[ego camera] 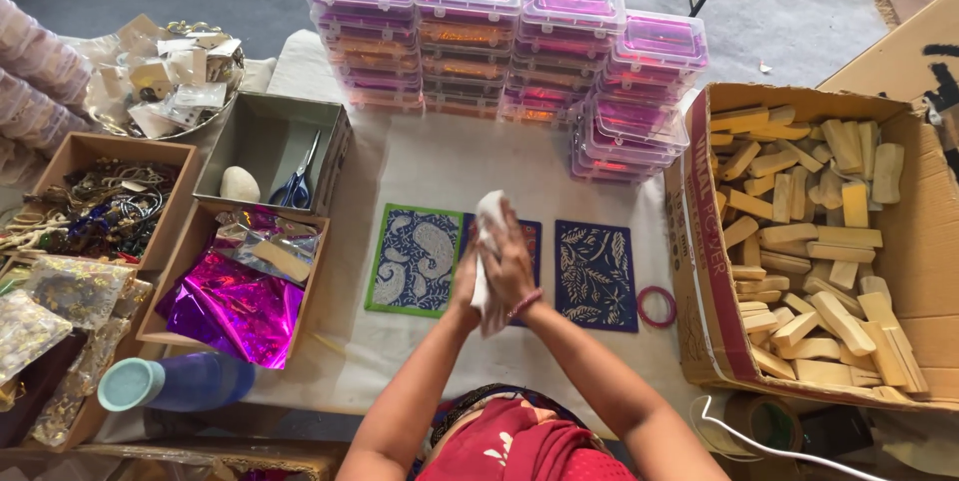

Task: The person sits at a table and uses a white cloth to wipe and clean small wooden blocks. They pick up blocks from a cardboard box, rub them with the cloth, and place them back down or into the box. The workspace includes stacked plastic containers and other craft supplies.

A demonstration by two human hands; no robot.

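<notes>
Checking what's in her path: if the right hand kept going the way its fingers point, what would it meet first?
The right hand points away from her, so probably the stacked pink-lidded plastic boxes, after bare white cloth; height is unclear.

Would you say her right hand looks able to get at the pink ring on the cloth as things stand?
Probably yes. The pink ring lies bare beside the blue patterned card, nothing over it. The right hand is busy with the white cloth it holds together with the left hand.
</notes>
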